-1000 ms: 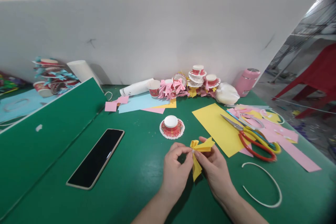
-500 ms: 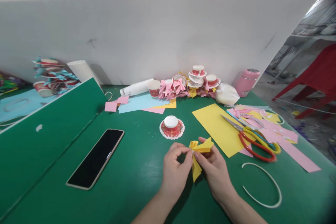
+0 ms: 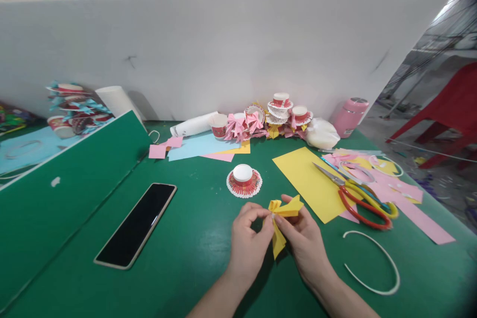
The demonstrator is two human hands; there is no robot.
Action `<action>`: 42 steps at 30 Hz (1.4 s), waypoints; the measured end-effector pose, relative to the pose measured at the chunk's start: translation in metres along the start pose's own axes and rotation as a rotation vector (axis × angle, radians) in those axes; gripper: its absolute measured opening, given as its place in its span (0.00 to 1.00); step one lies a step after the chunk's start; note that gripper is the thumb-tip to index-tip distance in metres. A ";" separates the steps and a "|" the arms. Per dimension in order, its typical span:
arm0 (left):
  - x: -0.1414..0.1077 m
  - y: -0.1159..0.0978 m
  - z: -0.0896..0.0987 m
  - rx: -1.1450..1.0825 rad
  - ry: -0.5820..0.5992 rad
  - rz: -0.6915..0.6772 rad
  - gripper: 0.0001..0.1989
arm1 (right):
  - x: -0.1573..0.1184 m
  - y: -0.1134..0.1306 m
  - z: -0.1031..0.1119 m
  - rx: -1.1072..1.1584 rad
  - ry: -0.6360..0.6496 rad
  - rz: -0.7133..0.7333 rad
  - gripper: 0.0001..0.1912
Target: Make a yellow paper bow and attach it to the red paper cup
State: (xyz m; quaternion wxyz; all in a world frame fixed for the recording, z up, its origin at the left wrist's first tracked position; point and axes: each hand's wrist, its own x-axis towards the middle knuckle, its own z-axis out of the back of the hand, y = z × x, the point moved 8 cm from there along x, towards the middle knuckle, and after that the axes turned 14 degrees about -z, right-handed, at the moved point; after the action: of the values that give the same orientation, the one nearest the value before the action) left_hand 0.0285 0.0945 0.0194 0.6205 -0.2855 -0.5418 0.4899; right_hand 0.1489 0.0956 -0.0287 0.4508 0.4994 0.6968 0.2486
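Between my two hands is a yellow paper bow (image 3: 288, 209) with folded loops and a tail hanging down. My left hand (image 3: 250, 238) pinches it at its pale middle with thumb and forefinger. From the other side, my right hand (image 3: 303, 241) grips it, thumb at the middle and fingers behind the right-hand piece. Just beyond my hands a small paper-cup hat (image 3: 244, 181) with a red and white fringed brim rests on the green table (image 3: 194, 268).
A phone (image 3: 136, 226) lies at left. Red-handled scissors (image 3: 367, 211) rest on yellow paper (image 3: 303, 184) at right, near pink strips (image 3: 425, 218) and a curved white strip (image 3: 397, 278). Decorated cups (image 3: 281, 102) and a pink bottle (image 3: 350, 117) line the white partition (image 3: 208, 54).
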 end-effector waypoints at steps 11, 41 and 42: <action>-0.001 0.005 0.004 -0.081 -0.087 0.042 0.09 | 0.003 -0.001 -0.001 0.083 0.019 -0.041 0.27; 0.001 -0.031 0.010 0.138 -0.078 -0.294 0.06 | -0.020 0.032 0.001 -0.380 -0.142 0.332 0.07; 0.000 -0.035 0.009 0.168 -0.064 -0.342 0.06 | -0.021 0.032 -0.003 -0.404 -0.101 0.327 0.06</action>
State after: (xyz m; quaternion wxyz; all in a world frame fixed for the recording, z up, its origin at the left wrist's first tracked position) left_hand 0.0300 0.0801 0.0527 0.6987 -0.1210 -0.5591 0.4295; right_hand 0.1635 0.0886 0.0060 0.5294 0.5170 0.5196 0.4270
